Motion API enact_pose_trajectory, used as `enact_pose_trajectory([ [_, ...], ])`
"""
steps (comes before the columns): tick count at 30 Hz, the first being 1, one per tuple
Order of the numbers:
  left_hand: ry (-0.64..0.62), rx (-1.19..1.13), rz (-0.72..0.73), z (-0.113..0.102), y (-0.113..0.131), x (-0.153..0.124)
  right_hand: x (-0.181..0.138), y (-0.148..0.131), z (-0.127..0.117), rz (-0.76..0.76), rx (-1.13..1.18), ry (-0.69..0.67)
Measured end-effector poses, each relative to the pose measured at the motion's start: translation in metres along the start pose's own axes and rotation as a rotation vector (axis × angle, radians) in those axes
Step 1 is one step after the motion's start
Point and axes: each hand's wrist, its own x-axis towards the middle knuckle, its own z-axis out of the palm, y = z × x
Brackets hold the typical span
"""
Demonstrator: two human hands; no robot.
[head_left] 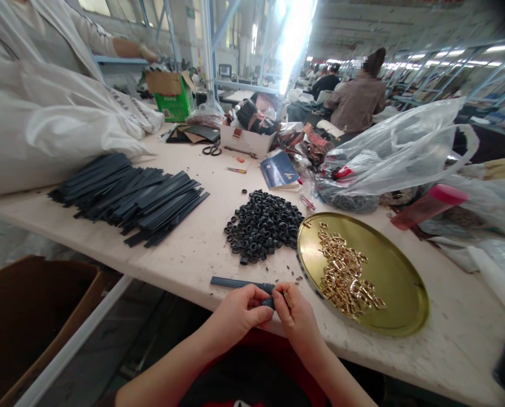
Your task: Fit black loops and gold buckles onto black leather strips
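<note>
At the table's near edge my left hand point(246, 307) is closed on a dark strap point(231, 282), whose long end points left over the tabletop. Close against it, my right hand point(293, 310) pinches the strap's other end, and a small gold buckle point(286, 298) shows between its fingers. How buckle and strap meet is hidden by the fingertips. Beyond my hands lies a heap of small black loops point(264, 223). To the right, a round gold tray point(398, 299) bears a pile of gold buckles point(345, 274). Stacked dark straps point(133, 195) lie at the left.
Scissors point(212, 148), a cutter knife point(236, 170) and a blue booklet point(280, 170) lie farther back. A pink-lidded bottle point(430, 206) and plastic bags point(400, 152) crowd the right. White sacks point(57, 135) fill the left; a cardboard box point(35, 322) stands below. Other people work beyond.
</note>
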Motion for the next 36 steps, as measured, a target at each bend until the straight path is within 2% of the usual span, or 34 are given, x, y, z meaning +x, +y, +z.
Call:
enact_pose_trajectory([
  [2, -0.025, -0.024, -0.033, 0.001, 0.001, 0.0, -0.001, -0.001, -0.002, 0.006, -0.044, -0.004],
  [8, -0.04, -0.097, -0.111, -0.001, -0.002, -0.001, -0.004, -0.006, -0.012, -0.084, -0.009, -0.195],
  [15, -0.083, -0.178, -0.144, 0.005, -0.011, -0.006, -0.012, -0.001, -0.019, -0.157, -0.174, -0.324],
  [19, -0.101, -0.149, -0.168, 0.008, -0.014, -0.008, -0.018, 0.0, -0.018, -0.138, -0.106, -0.422],
  [21, -0.096, -0.157, -0.161, 0.008, -0.014, -0.009, -0.023, 0.004, -0.015, -0.085, 0.007, -0.402],
  [25, -0.142, -0.158, -0.131, 0.005, -0.008, -0.01, -0.028, 0.01, -0.009, 0.028, 0.155, -0.25],
  [28, -0.173, -0.109, -0.116, 0.002, -0.003, -0.012, -0.027, 0.008, -0.01, 0.002, 0.125, -0.232],
  [33, -0.103, -0.067, -0.132, 0.005, -0.005, -0.01, -0.029, 0.006, -0.01, -0.047, 0.116, -0.242],
  [36, -0.155, -0.021, -0.146, 0.004, -0.005, -0.01, -0.033, 0.008, -0.004, -0.007, 0.142, -0.165],
])
